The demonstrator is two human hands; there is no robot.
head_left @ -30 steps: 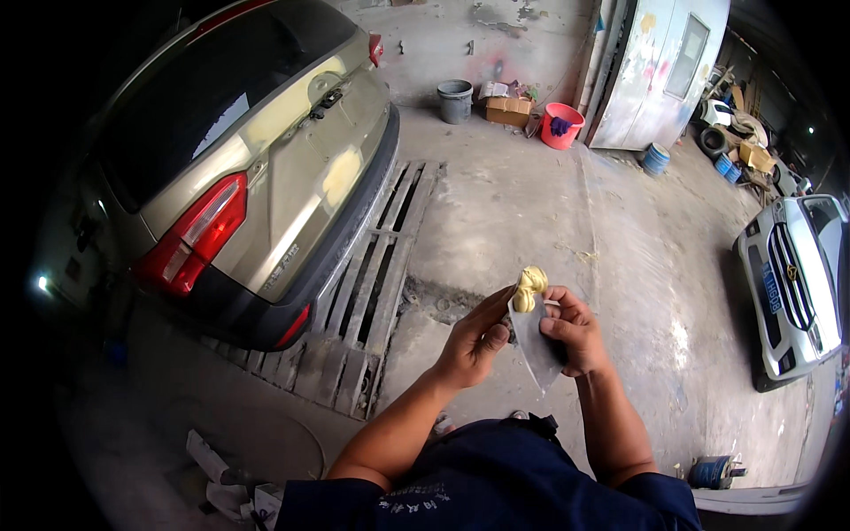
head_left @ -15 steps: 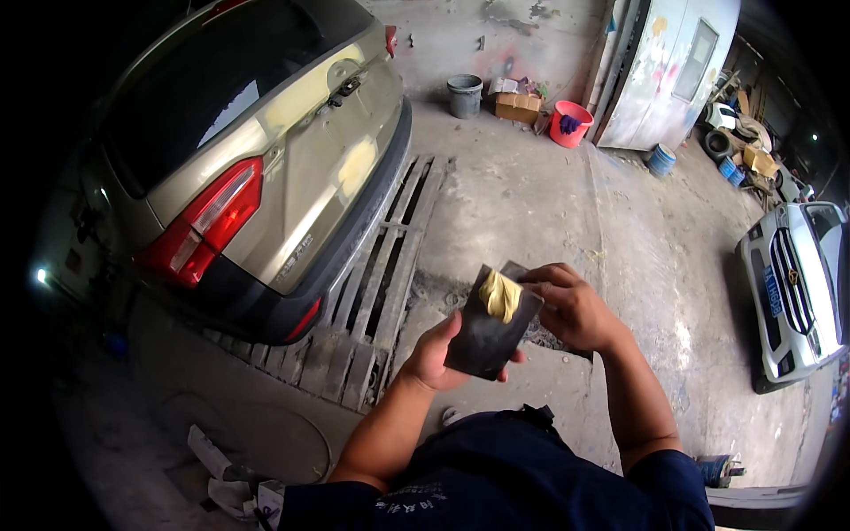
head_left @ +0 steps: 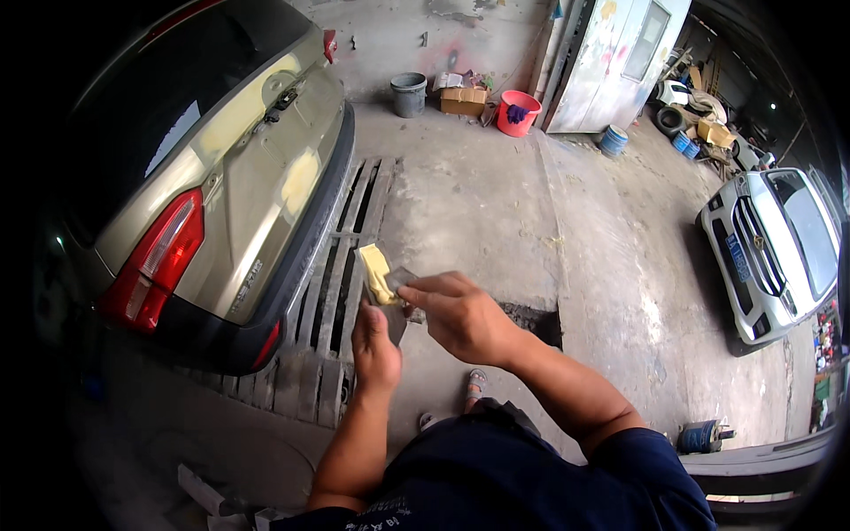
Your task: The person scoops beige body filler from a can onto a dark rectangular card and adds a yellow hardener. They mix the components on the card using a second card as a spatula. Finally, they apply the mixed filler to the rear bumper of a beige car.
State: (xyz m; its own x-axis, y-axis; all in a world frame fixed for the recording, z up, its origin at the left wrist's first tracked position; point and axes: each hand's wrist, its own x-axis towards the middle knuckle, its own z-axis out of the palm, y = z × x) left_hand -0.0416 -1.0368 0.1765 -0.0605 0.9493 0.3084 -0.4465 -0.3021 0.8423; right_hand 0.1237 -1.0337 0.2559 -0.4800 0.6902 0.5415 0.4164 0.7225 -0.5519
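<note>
In my left hand is a dark flat board, tilted, with the thumb along its near side. Yellow putty lies in a smear over its far end. My right hand pinches a small dark spreader, whose edge meets the putty at the board's right side. To the left stands a beige car with its tailgate towards me. Dull yellow patches of filler show on its painted panel.
Metal floor grating runs beside the car's bumper. A pit opening lies right of my hands. Along the back wall are a grey bucket, a cardboard box and a red bucket. A white car stands at right.
Both hands have moved left, towards the beige car, and the board is turned more on edge. The putty is now spread into a longer, flatter strip. The view has shifted right.
</note>
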